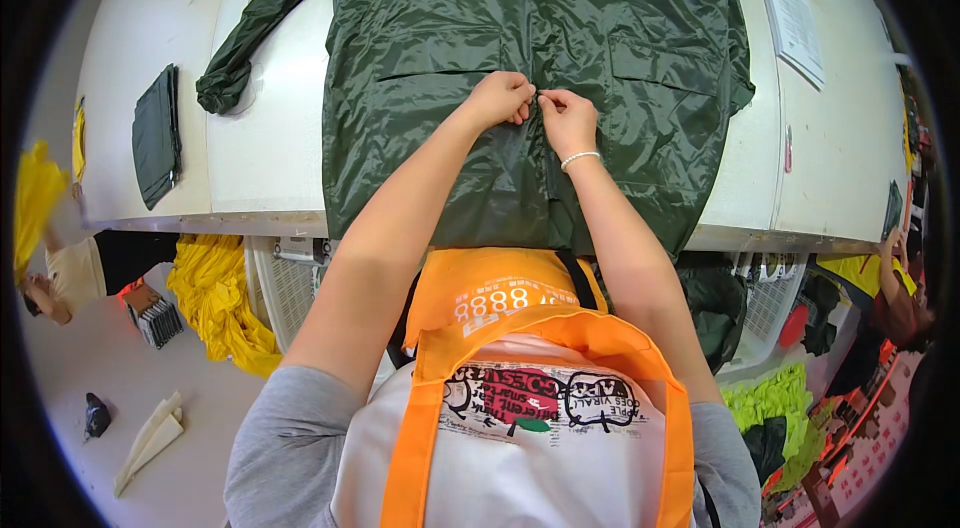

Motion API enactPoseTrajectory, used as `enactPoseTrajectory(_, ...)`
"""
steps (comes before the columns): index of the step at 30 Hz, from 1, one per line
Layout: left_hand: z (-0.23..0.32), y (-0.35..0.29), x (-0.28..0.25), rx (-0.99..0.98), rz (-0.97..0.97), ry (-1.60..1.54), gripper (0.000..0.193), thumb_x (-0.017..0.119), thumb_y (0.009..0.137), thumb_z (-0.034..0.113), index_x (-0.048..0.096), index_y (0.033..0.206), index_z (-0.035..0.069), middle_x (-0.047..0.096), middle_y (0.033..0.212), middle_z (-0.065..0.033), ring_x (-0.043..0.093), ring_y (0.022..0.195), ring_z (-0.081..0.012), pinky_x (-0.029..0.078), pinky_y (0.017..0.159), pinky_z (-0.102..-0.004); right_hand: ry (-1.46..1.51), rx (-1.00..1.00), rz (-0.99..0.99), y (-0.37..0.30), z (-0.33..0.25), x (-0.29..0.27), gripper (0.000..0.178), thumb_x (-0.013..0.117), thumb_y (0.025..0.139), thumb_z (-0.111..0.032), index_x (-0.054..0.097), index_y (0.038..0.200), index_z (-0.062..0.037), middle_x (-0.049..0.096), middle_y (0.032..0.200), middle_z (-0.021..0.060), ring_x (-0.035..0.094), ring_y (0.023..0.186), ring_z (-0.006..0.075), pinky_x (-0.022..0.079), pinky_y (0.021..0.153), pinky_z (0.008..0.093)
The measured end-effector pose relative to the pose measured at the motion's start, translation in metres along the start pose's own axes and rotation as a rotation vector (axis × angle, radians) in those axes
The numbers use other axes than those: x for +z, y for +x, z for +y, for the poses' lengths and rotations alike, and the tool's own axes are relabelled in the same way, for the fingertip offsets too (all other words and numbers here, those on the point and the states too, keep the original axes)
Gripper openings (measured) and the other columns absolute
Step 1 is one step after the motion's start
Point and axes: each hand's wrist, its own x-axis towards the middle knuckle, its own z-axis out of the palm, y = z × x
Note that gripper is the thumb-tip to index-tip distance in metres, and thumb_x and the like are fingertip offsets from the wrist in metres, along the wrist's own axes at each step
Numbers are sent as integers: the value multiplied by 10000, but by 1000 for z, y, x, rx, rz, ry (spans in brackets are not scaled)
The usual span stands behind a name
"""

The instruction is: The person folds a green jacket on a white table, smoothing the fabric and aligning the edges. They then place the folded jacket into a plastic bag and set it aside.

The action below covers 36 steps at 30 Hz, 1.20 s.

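Observation:
A shiny dark green jacket [430, 8] lies spread face up on the white table, its lower hem hanging over the near edge. Both hands meet at its centre front seam, roughly level with the two pocket flaps. My left hand [500, 100] is closed, fingertips pinching the left side of the front opening. Just beside it, my right hand [568, 124], with a white beaded bracelet at the wrist, pinches the other side. The fingertips almost touch, and they hide whatever small fastening is between them. One jacket sleeve [270, 23] stretches out to the left.
A folded dark green garment [156, 138] rests on the table's left part. Papers [795, 28] lie at the far right. Beneath the table are white baskets [285, 293] and a heap of yellow garments [222, 298]. Other people work at both sides.

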Motion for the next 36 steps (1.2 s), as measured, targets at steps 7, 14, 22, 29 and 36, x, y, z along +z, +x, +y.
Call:
enactPoseTrajectory(7,-12,-5,8,62,85,-252,245,472,952,233,547,836,31,592,683,-53,561,551,-126,485,499,-260,196,101,-17,-3,-8,11,224,744,773,-151,663,858,41,672,712,70,605,620,96,488,593,242)
enactPoseTrajectory(14,0,-19,12,247,276,-32,173,473,937,187,480,943,14,617,654,-128,608,530,-198,484,528,-318,-5,5,2,0,-11,13,171,643,849,-147,657,883,20,668,743,156,634,623,220,494,616,316)
enactPoseTrajectory(22,-74,-152,20,309,511,905,605,586,853,372,397,1396,186,311,1487,-69,226,1382,-326,135,1090,-564,-966,-96,-82,-79,42,-115,563,505,930,-349,328,1441,-190,221,1522,109,170,1391,392,135,1092,582)
enactPoseTrajectory(29,-54,-97,12,337,669,1031,620,559,861,421,384,1409,189,281,1504,-57,254,1365,-339,165,1084,-565,-942,-168,22,-19,66,-105,587,444,945,-423,253,1471,-247,154,1549,76,117,1399,405,90,1092,597)
enactPoseTrajectory(36,-12,-93,39,372,591,840,402,732,742,362,566,957,65,602,1027,-126,566,975,-306,443,804,-394,-586,-483,31,-41,6,-101,193,669,816,-228,631,898,-58,586,934,124,547,926,342,441,781,414)
